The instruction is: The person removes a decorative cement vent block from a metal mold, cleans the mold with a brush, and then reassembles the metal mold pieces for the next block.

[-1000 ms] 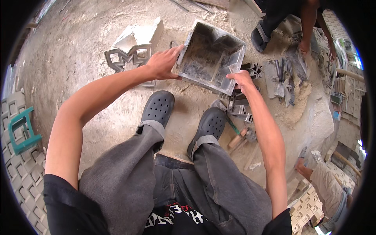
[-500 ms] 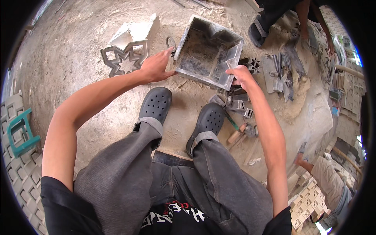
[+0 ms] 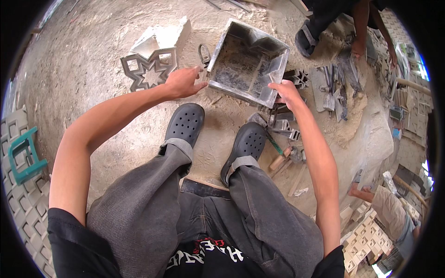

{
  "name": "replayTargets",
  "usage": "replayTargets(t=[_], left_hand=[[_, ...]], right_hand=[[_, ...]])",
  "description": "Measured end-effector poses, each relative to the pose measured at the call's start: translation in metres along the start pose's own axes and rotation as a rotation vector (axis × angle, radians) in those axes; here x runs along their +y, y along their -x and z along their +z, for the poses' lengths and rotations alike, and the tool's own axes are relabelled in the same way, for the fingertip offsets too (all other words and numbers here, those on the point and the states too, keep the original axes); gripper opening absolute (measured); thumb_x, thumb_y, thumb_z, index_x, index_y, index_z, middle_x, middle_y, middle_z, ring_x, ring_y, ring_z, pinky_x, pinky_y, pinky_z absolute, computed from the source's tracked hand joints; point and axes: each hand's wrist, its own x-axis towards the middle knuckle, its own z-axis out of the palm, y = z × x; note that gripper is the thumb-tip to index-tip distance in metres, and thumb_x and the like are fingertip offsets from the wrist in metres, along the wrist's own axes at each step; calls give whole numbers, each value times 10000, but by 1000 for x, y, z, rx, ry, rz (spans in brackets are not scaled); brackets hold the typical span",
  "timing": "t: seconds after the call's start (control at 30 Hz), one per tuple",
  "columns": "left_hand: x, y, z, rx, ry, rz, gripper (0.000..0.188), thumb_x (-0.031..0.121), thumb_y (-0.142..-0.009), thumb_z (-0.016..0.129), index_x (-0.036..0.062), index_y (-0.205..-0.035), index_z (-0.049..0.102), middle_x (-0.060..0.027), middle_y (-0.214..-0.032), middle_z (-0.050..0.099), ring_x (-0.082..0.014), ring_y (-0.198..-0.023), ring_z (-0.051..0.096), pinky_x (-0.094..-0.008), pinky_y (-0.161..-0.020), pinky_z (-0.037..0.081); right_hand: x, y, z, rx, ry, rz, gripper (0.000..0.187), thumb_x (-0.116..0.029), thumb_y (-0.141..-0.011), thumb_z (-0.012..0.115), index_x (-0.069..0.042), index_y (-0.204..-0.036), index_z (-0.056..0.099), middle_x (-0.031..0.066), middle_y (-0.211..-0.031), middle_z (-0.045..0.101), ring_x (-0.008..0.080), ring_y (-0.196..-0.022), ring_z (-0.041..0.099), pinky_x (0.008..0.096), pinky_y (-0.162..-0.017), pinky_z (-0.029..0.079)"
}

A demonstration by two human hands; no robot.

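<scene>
A: Which relation had just changed?

B: That between the left hand (image 3: 184, 82) and the box (image 3: 238, 65). Half a second earlier the left hand's fingers reached along the box's left wall; now they had drawn back and stood just outside it. The left hand was loosely spread, thumb apart from fingers, and grasped nothing. Whether its thumb tip brushed the box's near left corner could not be told.

A: And the right hand (image 3: 288, 94)?

B: Closed on the box's near right corner, thumb over the wall, the other fingers mostly hidden. Its grip was unchanged.

A: Where was the box?

B: Just beyond the shoes (image 3: 185, 123), open side up. Left of the box lay the star frame (image 3: 143, 65); just beside its left wall, the ring (image 3: 200, 52); by its near right corner, metal pieces (image 3: 281, 125). Whether its base sat flat was hidden.

A: What did the change mean for the work?

B: Probably that the box needed little steadying from the left, its control resting mainly with the right hand.
</scene>
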Motion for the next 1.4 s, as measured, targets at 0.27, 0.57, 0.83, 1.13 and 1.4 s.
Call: replayTargets(t=[0.27, 0.57, 0.83, 1.13, 1.4], left_hand=[[-2, 2, 1, -36, 12, 0, 473, 448, -932, 571, 28, -1147, 607, -135, -992, 718, -322, -936, 682, -424, -820, 535], [-1, 7, 20, -62, 257, -29, 402, 399, -885, 653, 2, -931, 694, -131, -800, 710, -257, -753, 685, -371, -714, 532], [40, 6, 20, -318, 788, -296, 592, 524, -921, 610, -30, -1130, 634, -117, -1051, 675, -175, -884, 641, -331, -767, 530], [65, -1, 29, -169, 1260, -609, 438, 384, -983, 574, -34, -1105, 614, -97, -1043, 662, -169, -855, 635, -324, -759, 569], [68, 14, 42, -101, 1437, -637, 352, 313, -988, 563, -17, -1104, 604, -95, -1028, 661, -176, -871, 648, -314, -787, 574]], right_hand=[[7, -5, -3, 9, 55, -9, 372, -261, -862, 694, -10, -1117, 592, 68, -992, 640, 208, -901, 639, 437, -749, 561], [-28, 6, 2, 80, 139, -107, 679, -558, -842, 684, 28, -1167, 572, 112, -1037, 652, 225, -906, 672, 409, -714, 595], [-35, -32, -2, 314, 313, -112, 848, -661, -783, 667, 98, -1149, 570, 211, -1050, 665, 265, -855, 706, 386, -689, 599], [-30, -57, -9, 442, 468, -266, 407, -326, -753, 659, 69, -849, 638, 223, -813, 697, 318, -735, 711, 408, -680, 560], [-2, -28, -5, 464, 297, -284, 313, -243, -753, 664, 38, -890, 643, 184, -814, 704, 273, -686, 705, 382, -594, 556]])
